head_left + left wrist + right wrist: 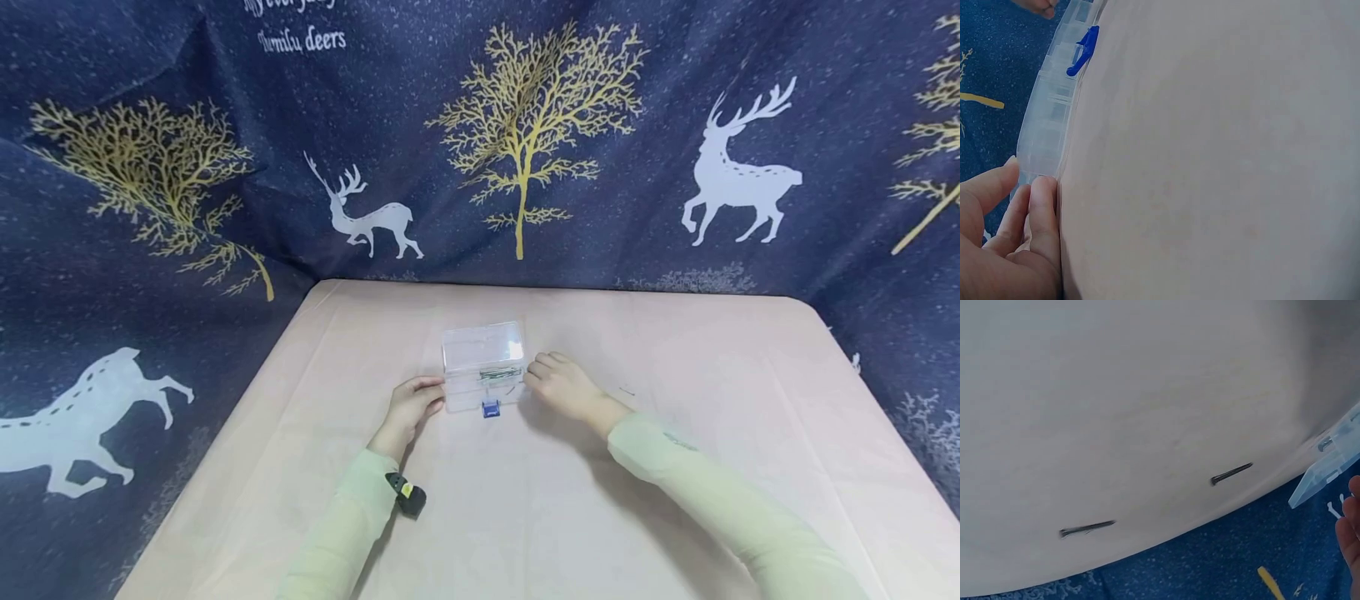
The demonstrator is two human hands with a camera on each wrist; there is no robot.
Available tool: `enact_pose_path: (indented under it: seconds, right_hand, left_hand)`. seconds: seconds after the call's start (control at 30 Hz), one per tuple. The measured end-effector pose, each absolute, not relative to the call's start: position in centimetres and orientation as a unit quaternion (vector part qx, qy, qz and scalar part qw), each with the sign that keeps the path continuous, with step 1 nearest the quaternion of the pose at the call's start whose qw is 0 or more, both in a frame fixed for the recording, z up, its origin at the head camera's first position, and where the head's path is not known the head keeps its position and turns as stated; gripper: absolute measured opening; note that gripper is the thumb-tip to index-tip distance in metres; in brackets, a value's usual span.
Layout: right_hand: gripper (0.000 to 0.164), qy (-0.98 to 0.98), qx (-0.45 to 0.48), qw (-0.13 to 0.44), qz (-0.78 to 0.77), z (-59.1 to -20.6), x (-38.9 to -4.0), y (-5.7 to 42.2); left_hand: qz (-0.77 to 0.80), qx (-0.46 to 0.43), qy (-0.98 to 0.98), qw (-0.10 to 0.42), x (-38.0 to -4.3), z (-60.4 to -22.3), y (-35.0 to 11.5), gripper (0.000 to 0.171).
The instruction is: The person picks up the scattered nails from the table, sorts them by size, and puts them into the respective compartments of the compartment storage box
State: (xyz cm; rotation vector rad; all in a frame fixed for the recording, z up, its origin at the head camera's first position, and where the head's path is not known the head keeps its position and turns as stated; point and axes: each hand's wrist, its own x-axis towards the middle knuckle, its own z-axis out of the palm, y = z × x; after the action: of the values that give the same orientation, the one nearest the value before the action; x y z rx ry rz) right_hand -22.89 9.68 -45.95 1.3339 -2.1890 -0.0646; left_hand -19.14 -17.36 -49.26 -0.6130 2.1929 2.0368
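A clear plastic box (461, 392) lies on the table with its lid (480, 346) raised at the back and a blue latch (491, 408) at the front. Inside, a bunch of thin nails (501, 373) fills the rear compartment, and one dark nail (512, 389) lies further forward. My left hand (412, 407) holds the box's left end, thumb at the rim and fingers (1042, 200) against the end wall. Over the right end is my right hand (562, 385), its fingers bent; I cannot tell whether they pinch anything. Only some of its fingers (1350, 515) show in the right wrist view.
Two dark nails, one nearer the box (1232, 474) and one farther off (1087, 529), lie on the pale tabletop (525, 517) to the right. Behind the table hangs a dark blue cloth (600, 200) with deer and trees. A black device (408, 498) is strapped to the left sleeve.
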Motion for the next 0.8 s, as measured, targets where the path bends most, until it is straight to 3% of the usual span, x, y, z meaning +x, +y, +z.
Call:
enact_pose_path:
  seconds: [0.17,0.57,0.8]
  right_hand:
    - [0.014,-0.818,0.499,0.287,-0.025,-46.1,-23.1,8.5]
    - [0.019,-0.845,0.482,0.227,-0.043,-46.6,-22.6,7.9]
    - [0.020,-0.840,0.479,0.255,0.005,-46.2,-22.1,8.4]
  left_hand:
    - [0.674,-0.196,0.712,0.033,-19.1,-49.2,-17.4,0.027]
    - [0.680,-0.194,0.706,0.027,-19.2,-49.2,-17.1,0.027]
    - [0.679,-0.188,0.709,0.024,-19.1,-49.1,-17.3,0.027]
